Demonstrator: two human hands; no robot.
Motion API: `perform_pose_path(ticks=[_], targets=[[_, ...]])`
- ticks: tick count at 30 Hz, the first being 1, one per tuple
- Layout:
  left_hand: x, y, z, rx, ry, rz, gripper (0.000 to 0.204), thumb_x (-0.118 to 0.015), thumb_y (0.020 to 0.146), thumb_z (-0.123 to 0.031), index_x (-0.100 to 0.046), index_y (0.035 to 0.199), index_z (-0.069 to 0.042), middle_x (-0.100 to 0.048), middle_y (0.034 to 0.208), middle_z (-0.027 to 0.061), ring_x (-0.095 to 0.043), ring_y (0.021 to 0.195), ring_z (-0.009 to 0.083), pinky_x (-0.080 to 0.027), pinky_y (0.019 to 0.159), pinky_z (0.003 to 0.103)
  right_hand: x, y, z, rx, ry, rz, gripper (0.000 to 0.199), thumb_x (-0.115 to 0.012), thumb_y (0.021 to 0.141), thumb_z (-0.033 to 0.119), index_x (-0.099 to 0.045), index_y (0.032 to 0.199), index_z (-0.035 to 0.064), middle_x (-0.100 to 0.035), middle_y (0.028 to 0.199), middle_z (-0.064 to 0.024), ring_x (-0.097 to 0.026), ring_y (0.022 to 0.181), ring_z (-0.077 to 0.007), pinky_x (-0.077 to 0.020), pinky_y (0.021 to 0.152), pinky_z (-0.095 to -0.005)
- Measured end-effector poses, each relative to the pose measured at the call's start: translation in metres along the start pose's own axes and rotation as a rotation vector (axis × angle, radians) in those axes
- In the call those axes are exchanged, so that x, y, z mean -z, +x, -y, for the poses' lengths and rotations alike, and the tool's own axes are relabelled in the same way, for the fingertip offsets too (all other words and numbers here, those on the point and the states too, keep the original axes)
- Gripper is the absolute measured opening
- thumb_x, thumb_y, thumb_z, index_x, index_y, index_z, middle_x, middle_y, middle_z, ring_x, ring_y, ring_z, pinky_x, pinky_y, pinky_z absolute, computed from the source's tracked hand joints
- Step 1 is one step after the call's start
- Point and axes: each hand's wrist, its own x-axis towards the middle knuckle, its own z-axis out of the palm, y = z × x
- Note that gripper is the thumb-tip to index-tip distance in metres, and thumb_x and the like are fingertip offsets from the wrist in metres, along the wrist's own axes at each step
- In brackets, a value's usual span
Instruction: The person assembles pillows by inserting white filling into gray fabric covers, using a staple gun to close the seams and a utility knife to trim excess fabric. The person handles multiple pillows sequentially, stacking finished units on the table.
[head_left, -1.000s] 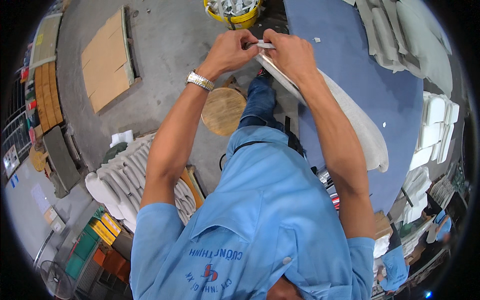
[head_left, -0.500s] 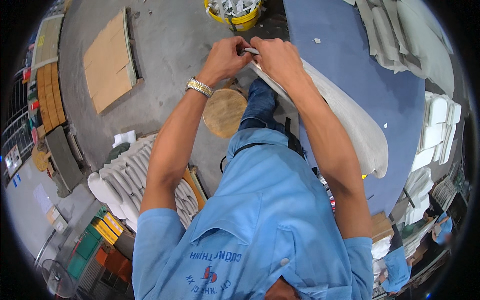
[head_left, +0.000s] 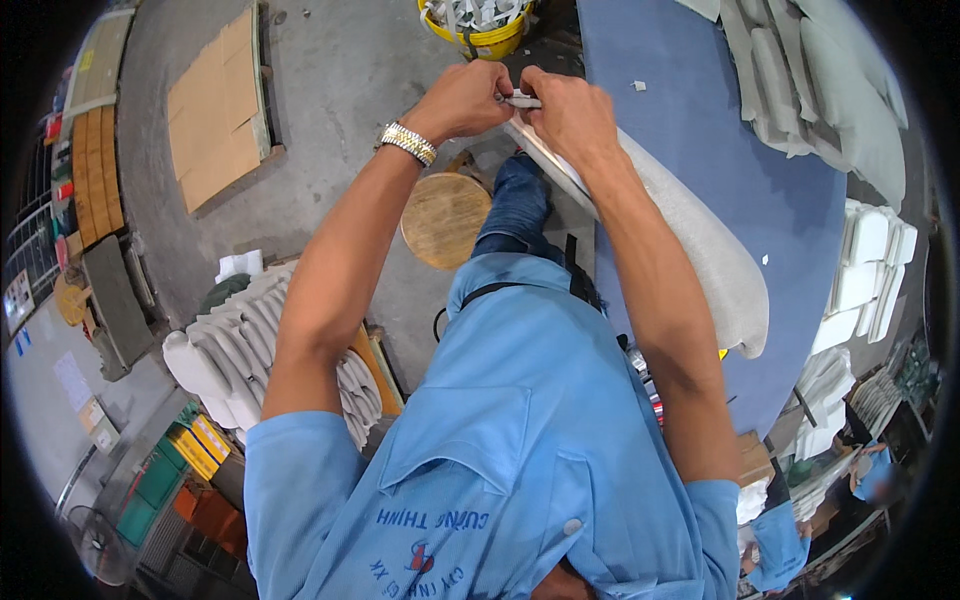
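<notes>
**Head view: both hands pinched a small pale strip at the top of a long foam-wrapped panel**

Upper centre of frame: left hand [head_left: 462,98] and right hand [head_left: 570,112] met, knuckles almost touching. Both were clenched, grasping a small whitish strip [head_left: 522,101] between them; what the strip was made of couldn't be told. Left wrist wore a silver-and-gold metal watch [head_left: 408,143].

The strip sat at the upper end of a long white foam-wrapped panel [head_left: 700,250], which ran diagonally from upper centre to right of centre, lying along the left edge of a blue table top [head_left: 720,140]. Right forearm lay over the panel.

Top centre, just above the hands: yellow plastic bucket [head_left: 480,35] holding pale pieces. Centre: round wooden stool [head_left: 445,218] on the concrete floor. Left of centre: a stack of white moulded foam pieces [head_left: 235,340]. Upper left: flat cardboard sheets [head_left: 215,110]. Right edge: more white foam blocks [head_left: 860,270] on the table.
</notes>
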Motion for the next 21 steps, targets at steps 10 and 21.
perform_pose_path(ticks=[10,21], targets=[[-0.017,-0.011,0.010,0.133,-0.021,-0.001,0.030,-0.080,0.077,-0.021,-0.075,0.100,-0.001,-0.076,0.095,0.0197,-0.073,0.091,0.0359,-0.056,0.081,0.043,-0.013,-0.010,0.017,-0.002,-0.002,0.005,0.026,-0.073,0.084,0.018,-0.069,0.109,0.0103,-0.076,0.102,-0.0156,-0.072,0.096,-0.0392,-0.0568,0.080,-0.0519],[-0.013,-0.009,0.017,0.125,-0.120,-0.002,0.025,-0.076,0.077,-0.017,-0.077,0.096,-0.002,-0.075,0.088,0.0198,-0.073,0.083,0.0365,-0.056,0.078,0.043,-0.017,-0.005,0.017,-0.059,-0.008,0.063,0.030,-0.071,0.085,0.015,-0.063,0.114,0.0134,-0.075,0.105,-0.0143,-0.070,0.099,-0.0408,-0.0545,0.080,-0.0539]])
